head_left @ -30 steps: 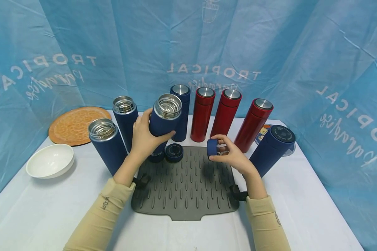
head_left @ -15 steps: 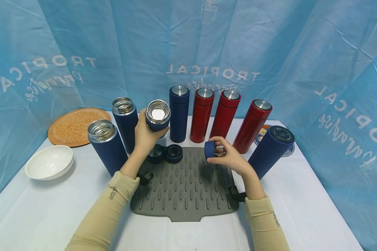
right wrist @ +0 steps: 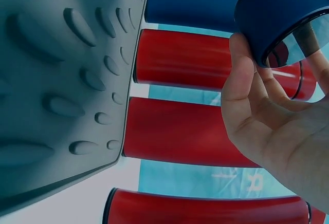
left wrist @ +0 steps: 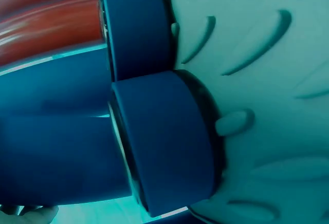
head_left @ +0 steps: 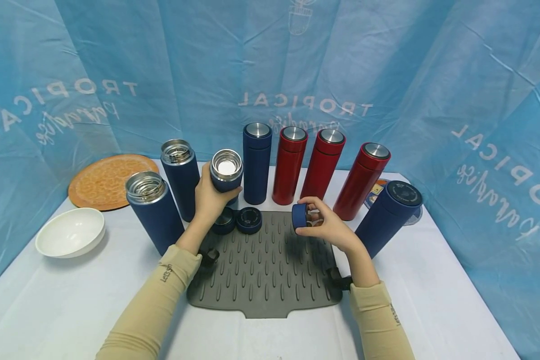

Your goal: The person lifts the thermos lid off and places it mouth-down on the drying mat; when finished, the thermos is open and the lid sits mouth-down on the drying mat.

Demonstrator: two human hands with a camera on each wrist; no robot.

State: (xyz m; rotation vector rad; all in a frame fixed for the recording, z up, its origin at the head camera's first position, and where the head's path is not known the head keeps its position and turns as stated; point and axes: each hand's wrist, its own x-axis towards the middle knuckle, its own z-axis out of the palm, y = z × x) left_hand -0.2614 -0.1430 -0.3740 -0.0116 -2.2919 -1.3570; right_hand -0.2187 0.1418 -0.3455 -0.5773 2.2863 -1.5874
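A white counter [head_left: 54, 307] extended past the near edge of a dark-grey ridged mat [head_left: 262, 270]. Near its far-left corner, the left hand [head_left: 208, 201] curled fingers round an open blue steel-rimmed cylindrical flask [head_left: 224, 185]; rightward, across open room, the right hand [head_left: 332, 226] pinched a blue round lid [head_left: 299, 216] above the mat.

The left hand [head_left: 210, 197] holds the uncapped blue bottle [head_left: 225, 185] lower and farther back, baring the capped blue bottle [head_left: 257, 167] it partly hid, and the right hand [head_left: 327, 225] holds its blue lid [head_left: 299, 216] slightly further left.
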